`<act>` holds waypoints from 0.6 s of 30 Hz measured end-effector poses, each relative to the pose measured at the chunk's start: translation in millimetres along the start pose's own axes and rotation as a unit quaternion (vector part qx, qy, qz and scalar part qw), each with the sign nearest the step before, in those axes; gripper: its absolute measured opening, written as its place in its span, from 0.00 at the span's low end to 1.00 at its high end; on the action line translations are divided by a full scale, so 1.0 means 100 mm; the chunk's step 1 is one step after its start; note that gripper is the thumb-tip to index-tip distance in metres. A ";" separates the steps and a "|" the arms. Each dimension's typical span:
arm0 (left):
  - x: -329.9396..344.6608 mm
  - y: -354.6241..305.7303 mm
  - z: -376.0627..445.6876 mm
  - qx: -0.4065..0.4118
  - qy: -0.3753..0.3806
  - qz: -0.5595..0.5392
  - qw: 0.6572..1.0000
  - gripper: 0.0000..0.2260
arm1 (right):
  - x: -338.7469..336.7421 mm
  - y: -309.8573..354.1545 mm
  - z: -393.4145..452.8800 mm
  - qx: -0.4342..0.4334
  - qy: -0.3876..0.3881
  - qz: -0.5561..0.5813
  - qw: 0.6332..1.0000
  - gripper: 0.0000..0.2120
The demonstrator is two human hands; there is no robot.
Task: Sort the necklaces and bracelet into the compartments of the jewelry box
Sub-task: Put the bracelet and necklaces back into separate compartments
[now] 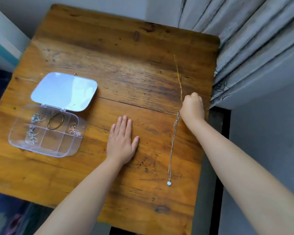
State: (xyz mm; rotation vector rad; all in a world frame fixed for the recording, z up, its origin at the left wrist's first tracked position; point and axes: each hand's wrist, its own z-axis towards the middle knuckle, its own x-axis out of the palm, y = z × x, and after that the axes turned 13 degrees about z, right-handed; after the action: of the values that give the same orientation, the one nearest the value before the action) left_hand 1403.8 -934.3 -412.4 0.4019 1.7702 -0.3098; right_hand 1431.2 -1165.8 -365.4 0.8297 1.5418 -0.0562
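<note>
A clear plastic jewelry box [15, 139] lies open at the table's left, its lid [64, 91] folded back. Inside are a gold bracelet [55, 121], a silver necklace [36, 117] in the far left compartment, another silver chain [31, 134] below it, and a rose-gold chain [72, 128] at the right. A gold necklace [178, 77] stretches along the table's right side; my right hand [193, 106] is closed on its near end. A silver necklace [172, 146] with a pale pendant lies below that hand. My left hand [121, 141] rests flat on the table, fingers apart.
The wooden table [126, 65] has a crack across its middle. Grey curtains [253, 39] hang at the right, close to the table's edge. A dark floor strip shows beside the right edge and a patterned rug at lower left.
</note>
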 end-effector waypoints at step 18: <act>-0.88 -1.10 0.22 0.140 0.086 -0.362 0.918 0.11 | -1.55 0.05 -0.80 -0.036 0.344 0.474 0.810 0.15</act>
State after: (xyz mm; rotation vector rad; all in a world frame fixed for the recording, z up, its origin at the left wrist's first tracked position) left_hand 1394.4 -1052.5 -332.6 -0.0535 2.0045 -1.0897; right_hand 1353.0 -1193.4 -212.4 1.5854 1.5751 1.1426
